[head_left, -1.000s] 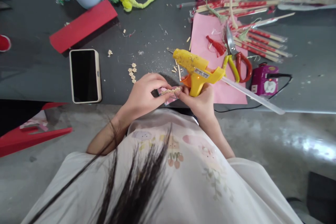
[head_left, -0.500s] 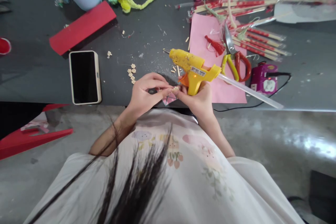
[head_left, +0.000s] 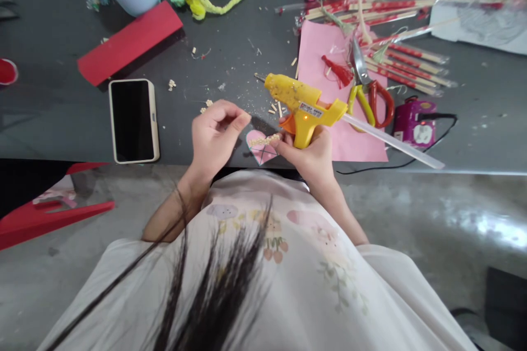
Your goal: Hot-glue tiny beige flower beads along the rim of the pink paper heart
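My right hand (head_left: 313,156) is wrapped round the grip of a yellow hot glue gun (head_left: 294,97), its nozzle pointing left and a clear glue stick (head_left: 391,140) out the back. Thumb and fingertips of that hand also touch the right edge of a pink heart (head_left: 261,154) with dark crossing lines. Across the heart runs a row of small pale flower-shaped pieces (head_left: 259,141). Left of it, my left hand (head_left: 216,134) is raised with thumb and forefinger pinched together; anything between them is too small to make out. Loose flower pieces (head_left: 207,104) lie partly hidden behind it.
A phone (head_left: 132,120) and a red box-like piece (head_left: 130,44) lie to the left. On the right, scissors (head_left: 368,90) rest on pink paper (head_left: 315,49), near wrapped sticks (head_left: 411,66) and a purple device (head_left: 415,122) with a black cable. Small wooden bits (head_left: 272,109) lie behind the glue gun.
My left hand has let go at the heart and moved up and left, fingertips pinched, uncovering the heart and its row of flower pieces. My right hand and the glue gun have barely moved.
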The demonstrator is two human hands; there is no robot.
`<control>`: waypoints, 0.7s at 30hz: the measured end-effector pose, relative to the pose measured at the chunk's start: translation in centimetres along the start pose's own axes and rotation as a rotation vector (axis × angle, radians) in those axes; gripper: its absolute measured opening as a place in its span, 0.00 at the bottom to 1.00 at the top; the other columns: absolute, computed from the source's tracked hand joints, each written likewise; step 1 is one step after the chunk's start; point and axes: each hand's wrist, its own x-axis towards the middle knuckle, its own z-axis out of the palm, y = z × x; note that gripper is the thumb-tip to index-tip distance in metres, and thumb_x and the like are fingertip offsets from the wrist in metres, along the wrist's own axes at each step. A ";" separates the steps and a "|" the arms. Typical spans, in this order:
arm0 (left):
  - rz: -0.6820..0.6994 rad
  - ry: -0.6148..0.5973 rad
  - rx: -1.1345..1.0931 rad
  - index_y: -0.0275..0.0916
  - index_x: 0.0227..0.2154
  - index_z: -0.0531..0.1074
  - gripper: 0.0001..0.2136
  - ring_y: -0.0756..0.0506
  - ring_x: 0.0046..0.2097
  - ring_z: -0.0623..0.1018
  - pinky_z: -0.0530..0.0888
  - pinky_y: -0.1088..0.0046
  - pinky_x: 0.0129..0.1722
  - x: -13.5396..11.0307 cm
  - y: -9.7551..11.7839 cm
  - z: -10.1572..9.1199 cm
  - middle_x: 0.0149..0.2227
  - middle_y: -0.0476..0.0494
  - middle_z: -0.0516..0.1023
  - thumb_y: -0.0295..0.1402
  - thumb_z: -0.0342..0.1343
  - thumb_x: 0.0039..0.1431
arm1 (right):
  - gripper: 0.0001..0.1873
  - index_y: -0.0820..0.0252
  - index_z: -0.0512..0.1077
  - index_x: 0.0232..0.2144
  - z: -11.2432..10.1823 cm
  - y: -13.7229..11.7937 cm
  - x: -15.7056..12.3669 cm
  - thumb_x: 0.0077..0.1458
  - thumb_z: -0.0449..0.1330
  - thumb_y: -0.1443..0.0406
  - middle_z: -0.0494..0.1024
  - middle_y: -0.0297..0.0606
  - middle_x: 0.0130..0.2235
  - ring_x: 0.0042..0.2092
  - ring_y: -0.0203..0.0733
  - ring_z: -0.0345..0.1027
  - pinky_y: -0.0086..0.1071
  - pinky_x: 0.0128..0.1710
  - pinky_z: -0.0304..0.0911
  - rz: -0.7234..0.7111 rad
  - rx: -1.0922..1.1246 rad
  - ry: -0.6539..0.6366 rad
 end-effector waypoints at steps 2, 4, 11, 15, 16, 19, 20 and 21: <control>0.014 0.054 0.055 0.41 0.27 0.75 0.13 0.52 0.32 0.74 0.71 0.75 0.33 0.5 -0.4 -0.7 0.29 0.51 0.75 0.43 0.64 0.61 | 0.11 0.55 0.71 0.30 -0.2 0.2 0.1 0.42 0.68 0.68 0.65 0.24 0.20 0.25 0.34 0.65 0.31 0.29 0.69 -0.010 0.006 0.004; 0.021 0.035 0.103 0.42 0.29 0.77 0.12 0.52 0.32 0.75 0.71 0.74 0.33 0.8 -0.4 -1.3 0.31 0.50 0.77 0.43 0.62 0.63 | 0.11 0.55 0.70 0.29 -0.3 0.5 0.2 0.42 0.68 0.67 0.64 0.24 0.20 0.26 0.34 0.65 0.31 0.30 0.69 -0.018 0.022 0.007; 0.060 -0.374 0.242 0.41 0.37 0.82 0.12 0.48 0.40 0.79 0.74 0.73 0.40 0.9 0.6 -2.4 0.37 0.46 0.82 0.41 0.56 0.67 | 0.14 0.55 0.73 0.33 -0.4 0.7 0.5 0.42 0.69 0.66 0.63 0.23 0.20 0.27 0.34 0.64 0.33 0.33 0.67 0.010 0.058 0.034; -0.037 -0.488 0.144 0.41 0.37 0.83 0.13 0.48 0.36 0.79 0.73 0.75 0.34 0.6 0.6 -2.2 0.36 0.45 0.82 0.45 0.62 0.60 | 0.15 0.56 0.73 0.34 -0.4 0.6 0.5 0.41 0.69 0.66 0.63 0.22 0.20 0.26 0.33 0.63 0.34 0.32 0.67 0.017 0.070 0.036; -0.077 -0.484 0.117 0.41 0.36 0.83 0.14 0.48 0.35 0.78 0.72 0.75 0.33 0.6 0.5 -2.1 0.35 0.45 0.82 0.46 0.64 0.58 | 0.15 0.56 0.73 0.34 -0.4 0.6 0.5 0.41 0.69 0.66 0.63 0.22 0.19 0.26 0.33 0.62 0.34 0.32 0.67 0.019 0.068 0.036; -0.197 -0.464 0.038 0.40 0.33 0.84 0.14 0.48 0.32 0.78 0.73 0.75 0.31 0.5 0.5 -1.9 0.31 0.45 0.82 0.46 0.68 0.52 | 0.15 0.56 0.73 0.33 -0.4 0.8 0.6 0.40 0.69 0.67 0.62 0.22 0.19 0.26 0.34 0.62 0.34 0.32 0.67 0.023 0.072 0.038; -0.241 -0.462 0.011 0.40 0.32 0.84 0.14 0.49 0.31 0.78 0.73 0.75 0.30 0.5 0.5 -2.0 0.30 0.45 0.82 0.45 0.69 0.51 | 0.15 0.56 0.73 0.33 -0.4 0.9 0.6 0.39 0.69 0.66 0.62 0.22 0.19 0.26 0.34 0.63 0.34 0.32 0.67 0.025 0.076 0.037; -0.285 -0.466 -0.017 0.40 0.32 0.84 0.14 0.49 0.30 0.77 0.72 0.75 0.29 0.6 0.5 -2.0 0.29 0.46 0.82 0.45 0.69 0.50 | 0.15 0.56 0.73 0.32 -0.4 1.0 0.6 0.39 0.69 0.66 0.62 0.22 0.19 0.26 0.34 0.63 0.34 0.32 0.67 0.026 0.080 0.036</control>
